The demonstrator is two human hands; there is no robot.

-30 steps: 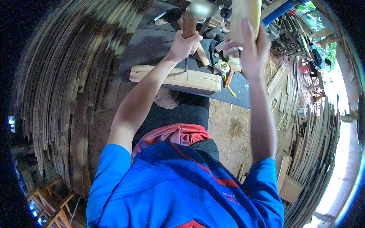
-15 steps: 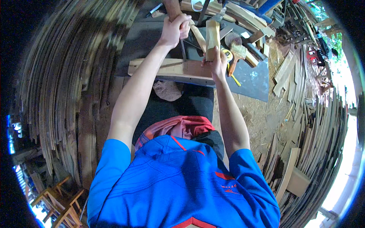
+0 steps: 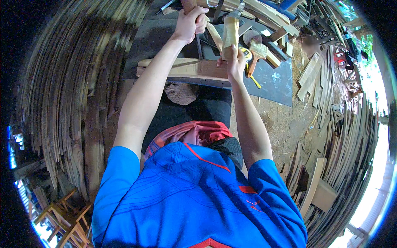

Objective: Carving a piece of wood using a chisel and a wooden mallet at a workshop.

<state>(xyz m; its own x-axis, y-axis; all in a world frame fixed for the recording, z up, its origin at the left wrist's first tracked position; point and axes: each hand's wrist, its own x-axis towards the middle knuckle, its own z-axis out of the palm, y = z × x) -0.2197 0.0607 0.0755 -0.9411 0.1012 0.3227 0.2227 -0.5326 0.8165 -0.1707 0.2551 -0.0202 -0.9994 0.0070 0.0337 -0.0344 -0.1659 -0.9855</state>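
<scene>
My left hand [image 3: 191,25] is closed round the wooden handle [image 3: 188,5] of a chisel, held upright with its narrow metal shaft [image 3: 199,46] reaching down to a long pale timber [image 3: 186,68] on the near edge of the dark bench [image 3: 273,91]. My right hand [image 3: 235,64] grips a pale wooden piece [image 3: 230,33] above that timber's right part; some fingers are hidden behind it. Just right of this hand lie a yellow tape measure [image 3: 248,53] and an orange-handled brush [image 3: 258,51], with a yellow strip below them. The top of the chisel handle is cut off by the frame.
Offcuts [image 3: 273,16] and tools crowd the back of the bench. Long boards are stacked at left [image 3: 70,103] and right [image 3: 347,144]. A wooden frame [image 3: 62,223] stands at lower left. Below the bench are dark-covered legs and a rounded rough object [image 3: 180,94].
My right hand has come down and left with the pale piece, from high at the right. My left hand appears higher and farther left in the picture, still gripping the chisel.
</scene>
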